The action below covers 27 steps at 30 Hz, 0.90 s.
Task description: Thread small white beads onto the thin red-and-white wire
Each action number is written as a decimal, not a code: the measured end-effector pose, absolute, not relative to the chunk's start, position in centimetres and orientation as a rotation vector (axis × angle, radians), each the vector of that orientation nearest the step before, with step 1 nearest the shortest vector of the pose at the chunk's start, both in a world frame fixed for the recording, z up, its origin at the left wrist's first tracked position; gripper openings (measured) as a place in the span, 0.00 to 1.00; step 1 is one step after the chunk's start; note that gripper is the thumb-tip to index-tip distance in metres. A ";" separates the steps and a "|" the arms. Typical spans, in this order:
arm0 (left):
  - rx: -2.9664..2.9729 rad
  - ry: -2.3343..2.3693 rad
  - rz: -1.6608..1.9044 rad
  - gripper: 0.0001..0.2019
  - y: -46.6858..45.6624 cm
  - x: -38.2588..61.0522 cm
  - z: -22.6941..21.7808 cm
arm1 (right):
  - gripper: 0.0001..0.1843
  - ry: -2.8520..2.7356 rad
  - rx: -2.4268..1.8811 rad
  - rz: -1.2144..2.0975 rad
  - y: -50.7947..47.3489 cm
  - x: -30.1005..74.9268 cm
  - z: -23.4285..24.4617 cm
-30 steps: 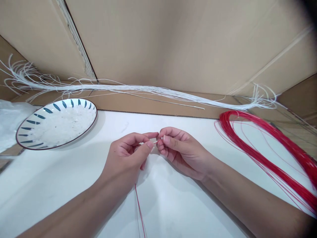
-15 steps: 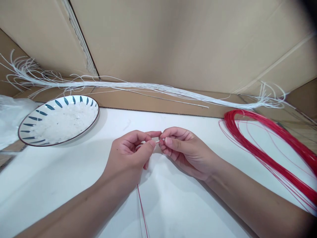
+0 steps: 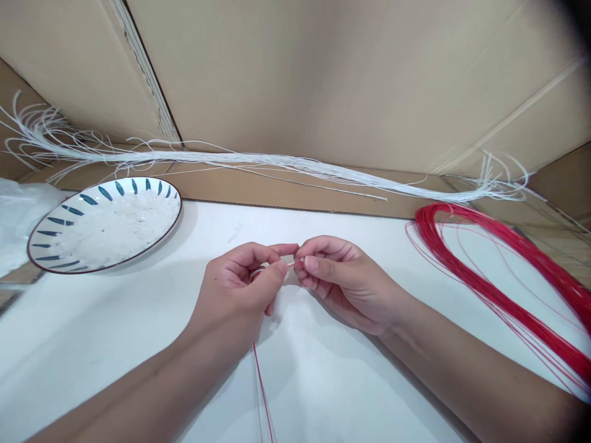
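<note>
My left hand [image 3: 249,277] pinches thin red and white cords between thumb and index finger. Below its wrist the red cord [image 3: 263,387] trails down over the white table, with a pale cord beside it. Close by on the right, my right hand [image 3: 337,271] is closed in a pinch on the short cord end that spans the small gap between the two hands. A tiny whitish bit shows at its fingertips, too small to name. Both hands are held just above the table, fingertips almost touching.
An oval plate [image 3: 41,246] with dark leaf marks holds small whitish bits at the left, beside a clear plastic bag [image 3: 23,215]. A bundle of white cords [image 3: 286,161] lies along the cardboard [image 3: 323,74] at the back. A red cord coil [image 3: 462,264] lies at the right.
The view has shifted very slightly. Both hands keep nearly the same pose and hold; the bit of cord between them shows a little more red.
</note>
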State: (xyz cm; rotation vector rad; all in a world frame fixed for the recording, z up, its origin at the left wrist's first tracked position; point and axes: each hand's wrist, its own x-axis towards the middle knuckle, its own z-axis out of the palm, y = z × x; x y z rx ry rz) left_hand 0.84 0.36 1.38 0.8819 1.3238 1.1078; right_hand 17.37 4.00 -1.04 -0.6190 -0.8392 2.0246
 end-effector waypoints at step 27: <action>0.987 1.393 1.199 0.08 -0.5 1.6 1.7 | 0.05 -0.928 -0.688 1.911 3.8 17.2 -0.8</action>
